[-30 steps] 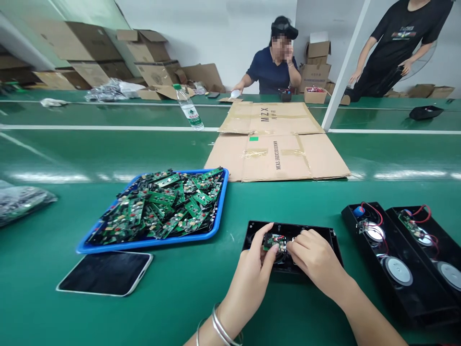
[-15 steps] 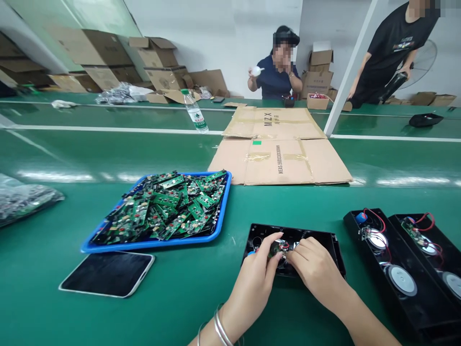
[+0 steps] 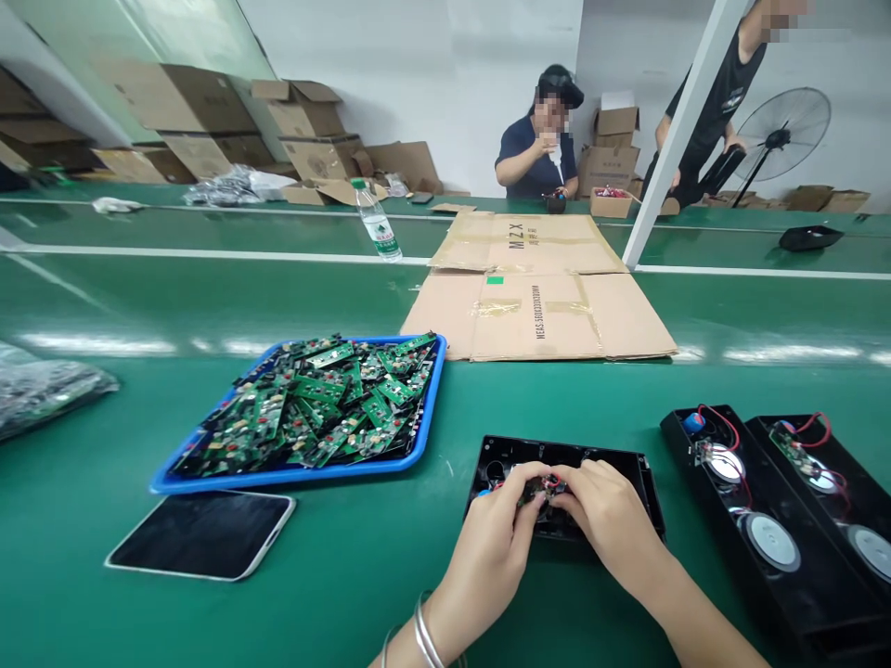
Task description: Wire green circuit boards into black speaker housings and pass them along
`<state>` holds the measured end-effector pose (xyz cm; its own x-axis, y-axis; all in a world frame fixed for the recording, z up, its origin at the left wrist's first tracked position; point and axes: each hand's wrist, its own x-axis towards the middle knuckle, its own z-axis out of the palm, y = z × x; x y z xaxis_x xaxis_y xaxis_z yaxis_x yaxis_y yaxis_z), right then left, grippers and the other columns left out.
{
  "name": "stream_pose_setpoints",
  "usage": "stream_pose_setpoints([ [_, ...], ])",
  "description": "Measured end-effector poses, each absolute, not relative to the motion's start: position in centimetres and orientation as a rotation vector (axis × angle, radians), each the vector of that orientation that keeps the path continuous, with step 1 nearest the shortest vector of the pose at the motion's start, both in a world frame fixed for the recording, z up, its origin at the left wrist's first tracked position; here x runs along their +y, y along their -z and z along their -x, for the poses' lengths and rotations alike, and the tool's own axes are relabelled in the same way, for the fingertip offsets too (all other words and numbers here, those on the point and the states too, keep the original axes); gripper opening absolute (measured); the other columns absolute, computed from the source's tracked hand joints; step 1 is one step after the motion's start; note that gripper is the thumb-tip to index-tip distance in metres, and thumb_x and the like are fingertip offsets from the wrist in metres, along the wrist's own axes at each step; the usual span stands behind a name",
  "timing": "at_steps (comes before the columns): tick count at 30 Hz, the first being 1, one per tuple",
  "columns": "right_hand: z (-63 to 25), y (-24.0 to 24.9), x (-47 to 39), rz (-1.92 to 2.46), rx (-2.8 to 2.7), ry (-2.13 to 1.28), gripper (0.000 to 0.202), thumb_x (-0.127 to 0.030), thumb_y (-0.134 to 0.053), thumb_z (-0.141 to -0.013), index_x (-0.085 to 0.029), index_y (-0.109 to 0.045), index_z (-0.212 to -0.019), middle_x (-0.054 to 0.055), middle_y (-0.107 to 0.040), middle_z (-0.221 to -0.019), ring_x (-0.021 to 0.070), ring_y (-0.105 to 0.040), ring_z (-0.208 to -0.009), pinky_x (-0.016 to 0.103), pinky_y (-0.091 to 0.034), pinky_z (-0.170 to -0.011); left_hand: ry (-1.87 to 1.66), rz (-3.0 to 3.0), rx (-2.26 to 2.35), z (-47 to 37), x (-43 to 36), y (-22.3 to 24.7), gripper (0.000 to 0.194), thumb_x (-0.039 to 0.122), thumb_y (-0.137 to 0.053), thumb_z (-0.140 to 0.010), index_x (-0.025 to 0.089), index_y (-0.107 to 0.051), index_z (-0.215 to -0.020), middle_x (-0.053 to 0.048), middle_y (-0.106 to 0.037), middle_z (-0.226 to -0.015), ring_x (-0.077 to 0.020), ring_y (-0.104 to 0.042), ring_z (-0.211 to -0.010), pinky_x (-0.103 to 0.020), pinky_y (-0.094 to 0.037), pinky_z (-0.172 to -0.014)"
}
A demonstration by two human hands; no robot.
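Observation:
A black speaker housing (image 3: 633,473) lies open side up on the green table in front of me. Over it, my left hand (image 3: 491,533) pinches one end of a small circuit board (image 3: 535,490) between thumb and fingers. My right hand (image 3: 609,510) closes its fingertips on the other end of the board, where thin red wires (image 3: 555,481) show. The fingers cover most of the board and the housing's inside. Two more black speaker housings (image 3: 738,482) rest to the right, with round speakers, red wires and boards inside.
Left of my hands stands a blue tray (image 3: 437,390) heaped with green circuit boards (image 3: 320,388). A phone (image 3: 201,533) lies before it. Farther off are flattened cardboard (image 3: 515,325), a tilted water bottle (image 3: 380,227) and a white post (image 3: 686,139). Two people are across the table.
My right hand has moved slightly left and its fingertips now meet the board. Across the table, one person's hands have shifted, and the standing person has moved left, uncovering a fan.

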<state>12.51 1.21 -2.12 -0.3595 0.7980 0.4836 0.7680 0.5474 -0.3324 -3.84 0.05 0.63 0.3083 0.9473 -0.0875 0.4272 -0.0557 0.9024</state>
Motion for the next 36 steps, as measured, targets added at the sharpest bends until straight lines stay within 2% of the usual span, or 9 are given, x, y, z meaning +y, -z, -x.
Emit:
stream_pose_setpoints([
  [3, -12.4, 2.3, 1.2, 1.286, -2.179, -0.08, 0.019, -0.024, -0.044, -0.09, -0.017, -0.06, -0.096, 0.001, -0.056, -0.071, 0.0065, -0.048, -0.064, 0.022, -0.034, -0.06, -0.74, -1.614, 1.26, 3.7, 0.0, -0.5, 0.025, 0.03, -0.035, -0.093, 0.024, -0.05, -0.112, 0.0, -0.062, -0.095, -0.0098, -0.059, -0.075, -0.021, -0.043, -0.07],
  [6, -12.5, 2.3, 1.2, 1.296, -2.162, -0.138, 0.019, -0.023, -0.044, -0.089, -0.018, -0.06, -0.1, 0.0, -0.057, -0.073, 0.0064, -0.051, -0.067, 0.021, -0.037, -0.063, -0.702, -1.616, 1.299, 3.7, 0.1, -0.5, 0.026, 0.032, -0.034, -0.092, 0.022, -0.05, -0.111, 0.0, -0.062, -0.087, -0.0102, -0.055, -0.066, -0.021, -0.041, -0.063],
  [10, -13.8, 0.8, 1.3, 1.445, -2.101, -0.483, 0.023, -0.031, -0.051, -0.086, -0.022, -0.056, -0.106, -0.001, -0.06, -0.092, 0.0048, -0.055, -0.074, 0.017, -0.042, -0.065, -0.616, -1.556, 1.401, 3.8, 0.4, -0.9, 0.031, 0.038, -0.036, -0.091, 0.022, -0.046, -0.116, -0.001, -0.062, -0.08, -0.0123, -0.053, -0.062, -0.023, -0.038, -0.057],
  [15, -16.1, -1.6, 0.7, 1.732, -2.267, -0.872, 0.013, -0.031, -0.056, -0.082, -0.019, -0.057, -0.077, -0.004, -0.06, -0.077, 0.0062, -0.054, -0.065, 0.018, -0.033, -0.055, -0.632, -1.459, 1.485, 4.1, 0.6, -1.2, 0.038, 0.046, -0.038, -0.089, 0.022, -0.043, -0.118, -0.002, -0.061, -0.078, -0.0143, -0.056, -0.063, -0.023, -0.036, -0.056],
  [18, -16.5, -1.5, 0.0, 1.688, -2.442, -0.848, 0.014, -0.031, -0.067, -0.073, -0.024, -0.061, -0.084, -0.005, -0.061, -0.086, 0.0099, -0.058, -0.073, 0.02, -0.032, -0.058, -0.625, -1.402, 1.46, 4.2, 0.5, -1.1, 0.041, 0.049, -0.038, -0.088, 0.022, -0.042, -0.119, -0.005, -0.063, -0.089, -0.0165, -0.06, -0.072, -0.024, -0.038, -0.058],
  [21, -16.4, -0.6, -0.5, 1.696, -2.531, -0.766, 0.021, -0.028, -0.07, -0.069, -0.027, -0.063, -0.089, -0.005, -0.06, -0.092, 0.0129, -0.06, -0.078, 0.021, -0.031, -0.059, -0.625, -1.382, 1.452, 4.3, 0.4, -1.0, 0.042, 0.048, -0.039, -0.088, 0.021, -0.041, -0.12, -0.006, -0.063, -0.09, -0.0175, -0.061, -0.076, -0.024, -0.041, -0.06],
  [25, -16.6, -0.2, -0.5, 1.739, -2.534, -0.846, 0.014, -0.022, -0.065, -0.074, -0.027, -0.064, -0.087, -0.004, -0.059, -0.095, 0.0131, -0.058, -0.084, 0.022, -0.031, -0.063, -0.639, -1.368, 1.441, 4.2, 0.5, -1.0, 0.042, 0.048, -0.039, -0.088, 0.021, -0.041, -0.119, -0.006, -0.063, -0.092, -0.0167, -0.062, -0.078, -0.024, -0.043, -0.063],
  [32, -17.0, -1.6, 0.2, 1.794, -2.307, -1.242, 0.012, -0.026, -0.057, -0.079, -0.025, -0.067, -0.087, -0.004, -0.059, -0.097, 0.0093, -0.054, -0.091, 0.019, -0.034, -0.077, -0.668, -1.364, 1.428, 4.0, 0.7, -1.3, 0.041, 0.048, -0.041, -0.087, 0.02, -0.04, -0.118, -0.002, -0.062, -0.082, -0.0147, -0.061, -0.072, -0.02, -0.041, -0.056],
  [36, -17.4, -2.1, 0.7, 1.746, -2.203, -1.35, 0.01, -0.019, -0.057, -0.078, -0.021, -0.066, -0.08, -0.004, -0.059, -0.09, 0.0052, -0.052, -0.083, 0.016, -0.034, -0.073, -0.66, -1.38, 1.442, 4.1, 0.7, -1.1, 0.042, 0.049, -0.04, -0.088, 0.021, -0.041, -0.118, -0.003, -0.063, -0.083, -0.0151, -0.061, -0.071, -0.021, -0.04, -0.055],
])
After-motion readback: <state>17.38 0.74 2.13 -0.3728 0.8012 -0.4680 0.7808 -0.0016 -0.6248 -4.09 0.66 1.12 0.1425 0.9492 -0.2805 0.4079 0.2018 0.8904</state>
